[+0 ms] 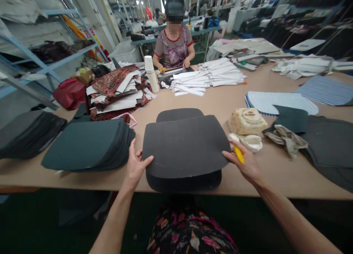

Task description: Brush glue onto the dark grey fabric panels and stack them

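While both hands pinch one dark foam panel (185,145), left hand (135,165) thumb on top, right hand (247,166) gripping yellow tool (239,154) too.

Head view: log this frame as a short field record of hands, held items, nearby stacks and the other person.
left hand: grips the left edge of the dark foam sheet
right hand: grips its right edge, with a yellow tool in the fingers
under sheet: another dark piece on the table
left of it: stack of dark sheets
right of it: beige cloth lump
far side: co-worker behind white strips
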`<control>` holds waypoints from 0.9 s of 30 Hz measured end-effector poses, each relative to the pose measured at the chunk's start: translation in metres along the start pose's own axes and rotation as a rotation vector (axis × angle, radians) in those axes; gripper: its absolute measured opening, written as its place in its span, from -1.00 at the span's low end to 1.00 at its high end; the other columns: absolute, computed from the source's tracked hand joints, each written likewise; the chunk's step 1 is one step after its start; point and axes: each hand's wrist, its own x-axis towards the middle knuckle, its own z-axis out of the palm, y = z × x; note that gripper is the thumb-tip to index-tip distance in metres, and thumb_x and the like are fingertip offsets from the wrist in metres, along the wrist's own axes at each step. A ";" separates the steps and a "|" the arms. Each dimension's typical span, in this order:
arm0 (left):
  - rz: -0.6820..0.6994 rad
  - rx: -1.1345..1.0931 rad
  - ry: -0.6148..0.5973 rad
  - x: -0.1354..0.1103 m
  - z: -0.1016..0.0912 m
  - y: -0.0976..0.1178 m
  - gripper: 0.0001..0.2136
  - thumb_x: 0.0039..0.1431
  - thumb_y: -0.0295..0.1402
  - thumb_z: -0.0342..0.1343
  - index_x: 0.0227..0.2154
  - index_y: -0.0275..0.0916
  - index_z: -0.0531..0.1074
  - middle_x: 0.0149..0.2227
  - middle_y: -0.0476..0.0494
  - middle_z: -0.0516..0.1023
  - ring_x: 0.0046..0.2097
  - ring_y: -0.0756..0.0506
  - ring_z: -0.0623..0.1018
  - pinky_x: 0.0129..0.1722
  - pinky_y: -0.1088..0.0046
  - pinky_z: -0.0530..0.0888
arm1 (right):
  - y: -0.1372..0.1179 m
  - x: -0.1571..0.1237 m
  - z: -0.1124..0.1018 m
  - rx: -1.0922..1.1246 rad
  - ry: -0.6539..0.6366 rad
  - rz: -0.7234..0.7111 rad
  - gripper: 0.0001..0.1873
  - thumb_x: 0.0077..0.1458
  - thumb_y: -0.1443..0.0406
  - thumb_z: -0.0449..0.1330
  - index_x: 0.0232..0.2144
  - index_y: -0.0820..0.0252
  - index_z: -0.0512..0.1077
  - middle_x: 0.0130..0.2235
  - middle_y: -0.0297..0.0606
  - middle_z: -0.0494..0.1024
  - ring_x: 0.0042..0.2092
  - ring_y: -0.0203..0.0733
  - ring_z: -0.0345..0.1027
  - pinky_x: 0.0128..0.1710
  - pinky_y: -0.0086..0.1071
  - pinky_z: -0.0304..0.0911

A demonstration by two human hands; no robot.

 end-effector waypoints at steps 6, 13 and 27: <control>0.032 0.142 -0.055 0.002 -0.012 -0.026 -0.07 -0.16 -0.32 0.24 0.25 -0.18 -0.20 -0.19 -0.11 0.46 -0.09 -0.15 0.52 0.05 0.17 0.38 | 0.016 -0.030 0.018 -0.153 0.027 -0.022 -0.31 -0.03 0.07 0.18 0.11 0.23 0.23 -0.52 -0.43 0.25 -0.50 -0.26 0.15 -0.49 -0.38 0.16; 0.015 0.226 -0.101 0.006 -0.023 -0.054 -0.10 -0.11 -0.32 0.18 0.25 -0.21 -0.24 -0.21 -0.12 0.45 -0.11 -0.15 0.52 0.01 0.19 0.40 | 0.031 -0.045 0.030 -0.268 0.050 -0.026 -0.32 -0.03 0.05 0.16 0.12 0.21 0.23 -0.43 -0.32 0.39 -0.44 -0.18 0.27 -0.40 -0.31 0.26; 0.117 0.443 -0.150 0.016 -0.034 -0.089 -0.13 0.01 -0.38 0.10 0.26 -0.19 -0.37 -0.20 -0.12 0.45 -0.16 -0.13 0.54 -0.10 0.25 0.48 | 0.037 -0.054 0.046 -0.385 -0.001 0.030 -0.34 0.01 0.19 0.12 0.17 0.18 0.14 -0.24 -0.20 0.49 -0.33 -0.12 0.38 -0.26 -0.23 0.32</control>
